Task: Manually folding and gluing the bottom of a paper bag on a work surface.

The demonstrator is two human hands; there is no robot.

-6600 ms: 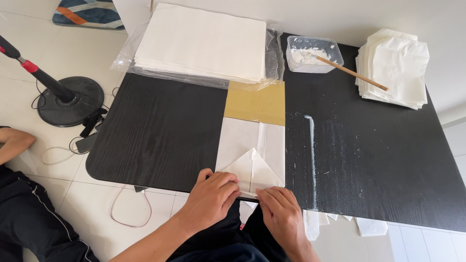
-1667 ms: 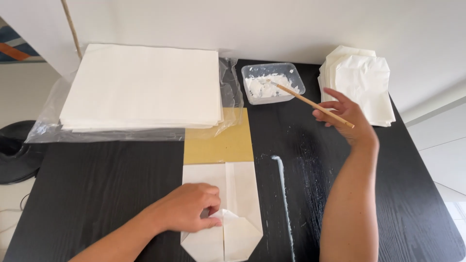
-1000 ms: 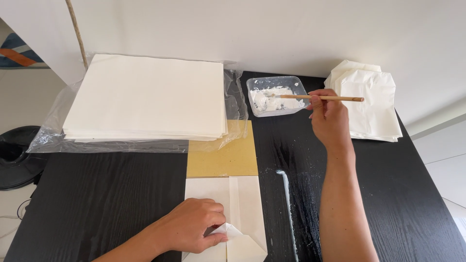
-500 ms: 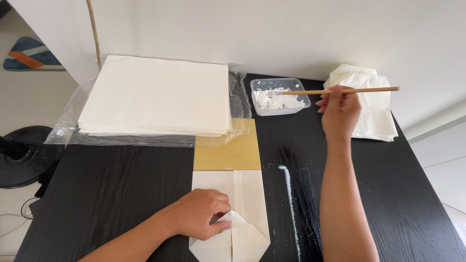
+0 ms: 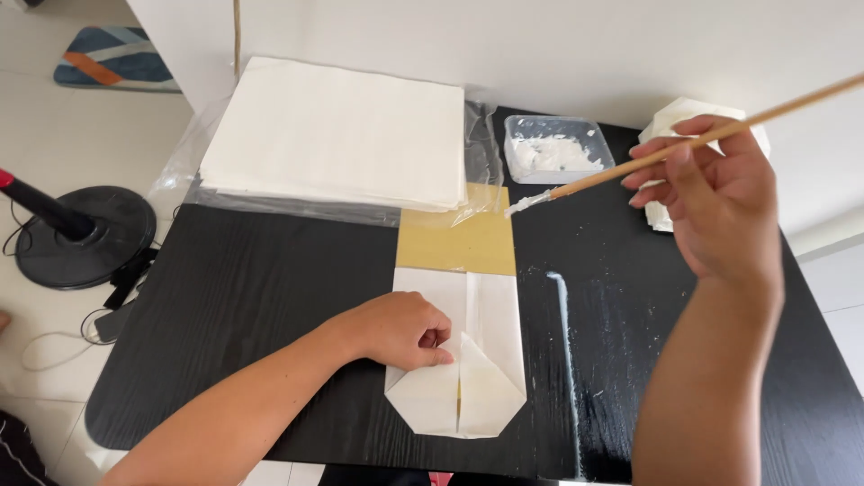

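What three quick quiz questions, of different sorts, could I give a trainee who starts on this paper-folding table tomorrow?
1. True or false: the left hand presses on the folded white paper.
2. What does the right hand hold?
A. a thin wooden stick with a white-coated tip
B. scissors
C. a ruler
3. Fill in: the clear tub of white paste stands to the ___ of the white sheet stack.

Key: 1 true; 2 A; 3 right.

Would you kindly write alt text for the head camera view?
A right hand holds a thin wooden stick with white paste on its tip above a black table, while the left hand presses down a folded white paper bag. Behind lie a paper stack and a paste tub.
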